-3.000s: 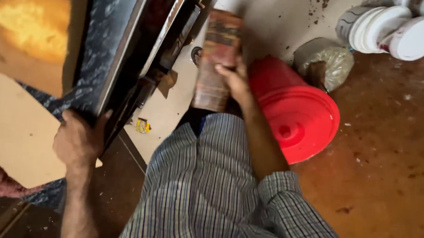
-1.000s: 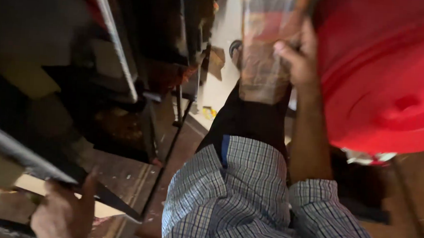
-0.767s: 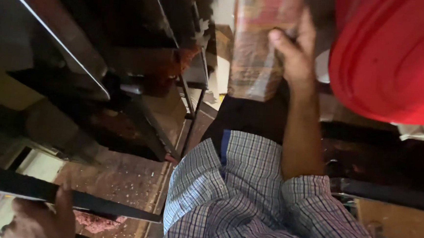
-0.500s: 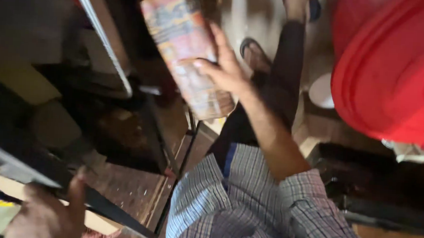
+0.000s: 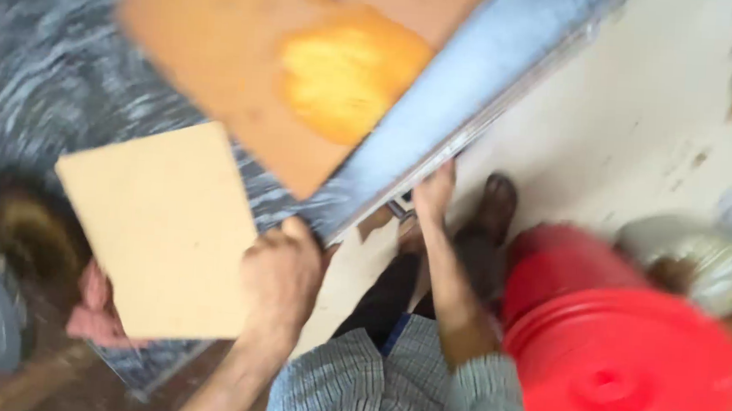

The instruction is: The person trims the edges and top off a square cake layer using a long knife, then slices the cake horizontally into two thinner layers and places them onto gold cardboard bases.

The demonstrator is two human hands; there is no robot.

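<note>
Half a second ago the right hand held a printed packet up by the dark shelves; now the packet is out of sight and the view has swung onto the top of a counter, with both hands at its near edge. Left hand point(image 5: 281, 281) has its fingers curled down over the rim of the grey-streaked stone slab point(image 5: 68, 94), clamped on that rim beside a pale tan board point(image 5: 161, 227) lying flat on it. Right hand point(image 5: 434, 193) reaches up under the slab's pale blue-grey edge point(image 5: 474, 94), fingers close together and pressed to the underside; whether they grip anything there I cannot tell, since the blur is heavy. An orange-brown board point(image 5: 256, 63) with a bright yellow patch lies farther back on the slab. By its look the slab is stiff, heavy and smooth-faced (likely slick under a palm), with a hard edge that could chip, so the rim, where both hands already are, seems the soundest hold. A red lidded bucket point(image 5: 627, 374) stands on the floor just right of the person's legs.
</note>
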